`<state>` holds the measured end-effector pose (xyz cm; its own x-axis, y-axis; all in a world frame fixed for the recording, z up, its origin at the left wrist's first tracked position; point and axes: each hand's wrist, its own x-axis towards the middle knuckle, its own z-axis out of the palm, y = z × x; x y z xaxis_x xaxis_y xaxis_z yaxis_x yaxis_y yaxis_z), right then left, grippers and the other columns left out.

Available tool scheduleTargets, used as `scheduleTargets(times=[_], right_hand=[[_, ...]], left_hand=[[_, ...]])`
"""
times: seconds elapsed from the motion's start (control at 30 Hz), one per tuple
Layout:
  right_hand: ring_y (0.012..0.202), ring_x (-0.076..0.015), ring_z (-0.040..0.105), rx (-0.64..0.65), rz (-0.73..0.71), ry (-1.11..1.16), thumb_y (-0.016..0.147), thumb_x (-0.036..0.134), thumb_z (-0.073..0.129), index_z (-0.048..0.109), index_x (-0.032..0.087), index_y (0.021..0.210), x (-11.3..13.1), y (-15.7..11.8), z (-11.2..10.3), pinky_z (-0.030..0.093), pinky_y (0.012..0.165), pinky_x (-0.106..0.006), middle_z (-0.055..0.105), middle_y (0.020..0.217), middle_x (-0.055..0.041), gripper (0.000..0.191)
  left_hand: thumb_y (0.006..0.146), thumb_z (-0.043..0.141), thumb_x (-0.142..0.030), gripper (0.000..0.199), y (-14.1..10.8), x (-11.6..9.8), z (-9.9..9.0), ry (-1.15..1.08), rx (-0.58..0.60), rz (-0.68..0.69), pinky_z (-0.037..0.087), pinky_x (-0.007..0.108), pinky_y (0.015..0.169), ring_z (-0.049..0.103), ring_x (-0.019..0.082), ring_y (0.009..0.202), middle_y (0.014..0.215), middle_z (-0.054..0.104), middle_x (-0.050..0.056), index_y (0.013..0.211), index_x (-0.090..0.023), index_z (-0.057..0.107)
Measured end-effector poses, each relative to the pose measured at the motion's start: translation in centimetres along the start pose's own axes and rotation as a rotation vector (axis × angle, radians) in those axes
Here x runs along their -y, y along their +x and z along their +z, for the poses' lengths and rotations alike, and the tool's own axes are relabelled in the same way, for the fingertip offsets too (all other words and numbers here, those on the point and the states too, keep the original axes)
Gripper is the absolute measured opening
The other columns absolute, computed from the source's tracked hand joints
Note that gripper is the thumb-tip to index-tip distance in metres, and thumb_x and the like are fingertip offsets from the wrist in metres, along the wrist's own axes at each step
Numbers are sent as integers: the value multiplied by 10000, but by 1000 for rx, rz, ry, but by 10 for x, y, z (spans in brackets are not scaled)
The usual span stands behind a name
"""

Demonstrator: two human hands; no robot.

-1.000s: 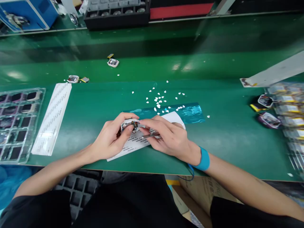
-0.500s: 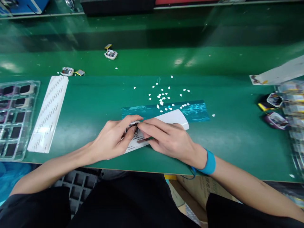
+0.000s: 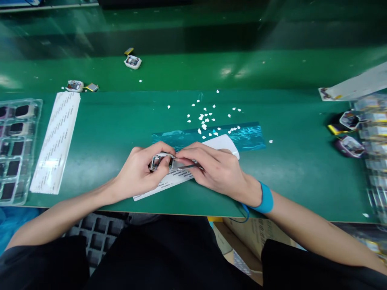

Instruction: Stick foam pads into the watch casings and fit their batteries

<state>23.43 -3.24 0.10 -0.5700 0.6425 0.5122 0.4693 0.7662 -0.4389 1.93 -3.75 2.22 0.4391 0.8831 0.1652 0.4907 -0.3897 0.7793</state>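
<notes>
Fingers and thumb of my left hand [image 3: 140,171] grip a small white-rimmed device casing [image 3: 157,160] with its electronics showing. My right hand [image 3: 211,169], with a blue band at the wrist, holds thin metal tweezers [image 3: 189,166] that point left toward the casing. Its index finger and thumb tips meet the casing's right edge; what they touch there is too small to tell. Under both hands lies a white printed sheet [image 3: 169,183], its right end curled up. A blue film strip [image 3: 248,137] lies behind it, with many small white pieces [image 3: 204,126] scattered around.
Another printed strip [image 3: 56,141] and a clear tray of devices [image 3: 21,151] are at the left. Two open casings [image 3: 132,61] [image 3: 74,85] lie further back. At the right are dark and purple casings [image 3: 350,147], a pale strip [image 3: 359,84] and stacked clear trays [image 3: 376,141].
The casing in my left hand has turned so that more of its inside shows. The tweezers have shifted slightly in my right hand. The whole view has moved a little.
</notes>
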Motion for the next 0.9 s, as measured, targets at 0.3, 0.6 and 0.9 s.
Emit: scheduleTargets(times=[0.3,0.6,0.9], right_hand=[[745,-109,720,-48,-79,-147,997,22,469,635,174,1117,-3,1,-3,506,545,-216,766,983,-3,255],[749,-136,735,-20,-78,-391,1004,17,387,623,119,1205,-7,4,-10,491,512,-253,784,1051,-66,326],[849,-150,767,34,-169,-408,1025,42,436,560,184,1401,-13,1,-12,565,545,-248,635,1423,-94,420]], left_hand=[[983,503,-153,143,2,2,-3,-48,99,47,288,160,422,365,33,420,575,524,-85,934,-146,638],[995,520,-217,138,0,1,-4,-148,206,-88,335,192,464,423,59,497,709,616,-43,1023,-169,646],[986,466,-171,114,-2,4,-3,-389,106,-267,331,208,444,372,87,466,585,428,-96,1087,-224,473]])
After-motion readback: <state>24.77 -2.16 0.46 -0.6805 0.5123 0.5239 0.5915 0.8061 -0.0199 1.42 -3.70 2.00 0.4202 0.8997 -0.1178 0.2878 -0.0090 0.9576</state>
